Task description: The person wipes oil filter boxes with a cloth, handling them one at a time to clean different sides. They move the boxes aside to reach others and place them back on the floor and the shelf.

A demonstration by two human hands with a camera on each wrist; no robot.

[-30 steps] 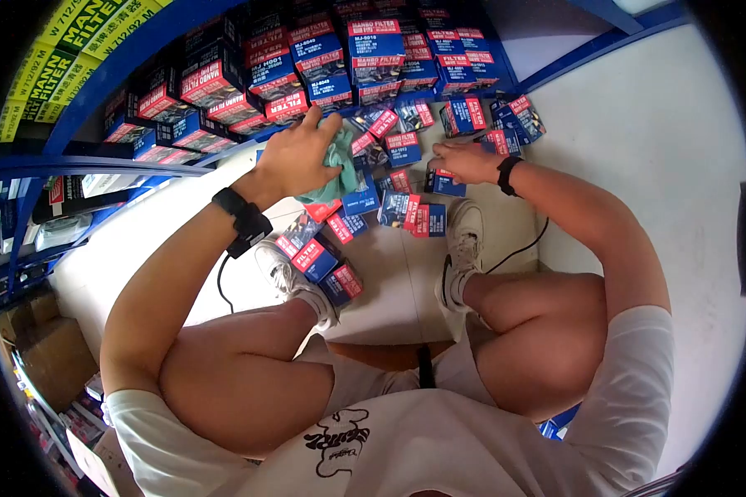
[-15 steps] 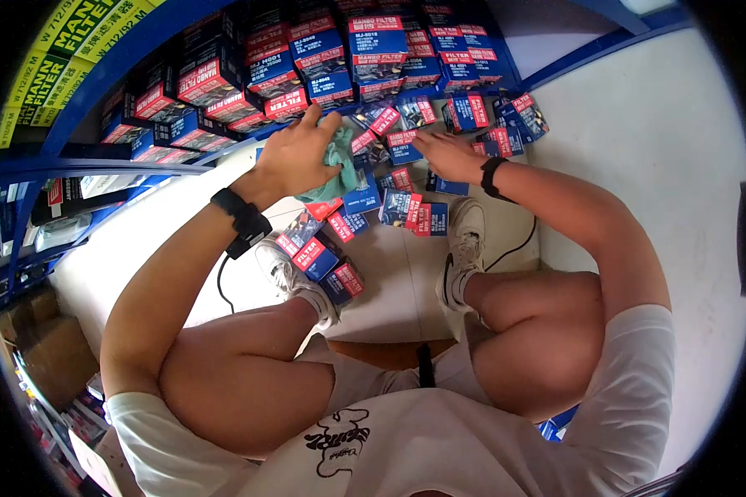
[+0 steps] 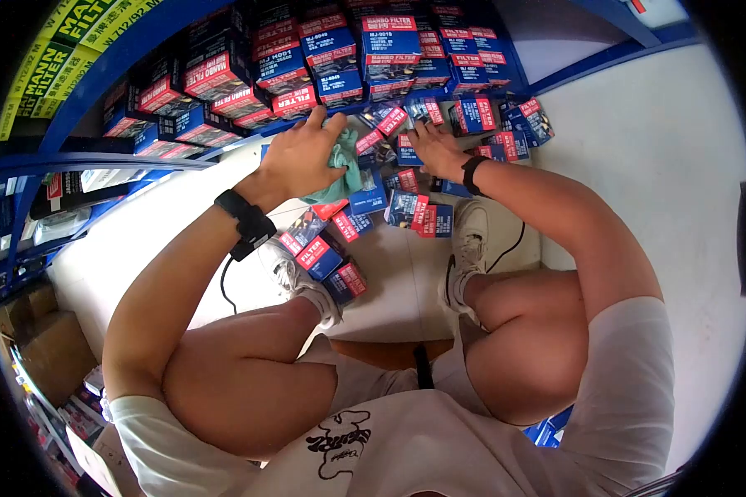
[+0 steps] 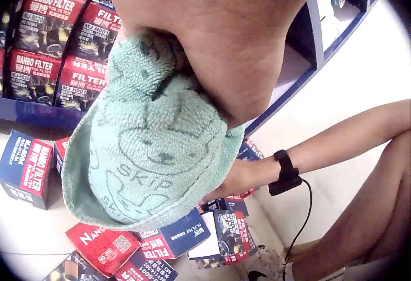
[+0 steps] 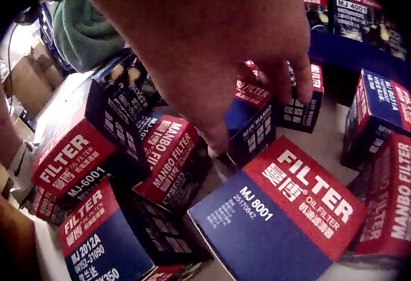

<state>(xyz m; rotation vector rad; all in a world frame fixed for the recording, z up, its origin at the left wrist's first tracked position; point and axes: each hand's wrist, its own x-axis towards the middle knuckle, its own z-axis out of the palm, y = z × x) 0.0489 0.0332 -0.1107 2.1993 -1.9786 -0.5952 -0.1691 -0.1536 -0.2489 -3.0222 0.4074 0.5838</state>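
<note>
In the head view the left hand (image 3: 303,157) grips a crumpled green cloth (image 3: 340,170); the left wrist view shows the cloth (image 4: 157,143) printed with animal faces, below the palm. The right hand (image 3: 436,152) is over a red and blue filter box (image 3: 406,151) among the boxes on the floor. Seen from the right wrist, the thumb and fingers of the right hand (image 5: 218,56) reach down around the top of a box (image 5: 252,124); whether they press on it cannot be told. In front of it lies a box marked MJ 8001 (image 5: 276,213).
Stacked filter boxes (image 3: 389,50) fill the blue shelf (image 3: 572,73) at the front. More loose boxes lie on the floor (image 3: 389,273) between and before the person's shoes (image 3: 471,248). A black cable (image 3: 510,248) runs by the right shoe. Cardboard boxes (image 3: 54,348) stand at the left.
The right hand has moved left and forward, from a box near the right shoe to one nearer the cloth. The left hand still holds the cloth. The head view has shifted slightly.
</note>
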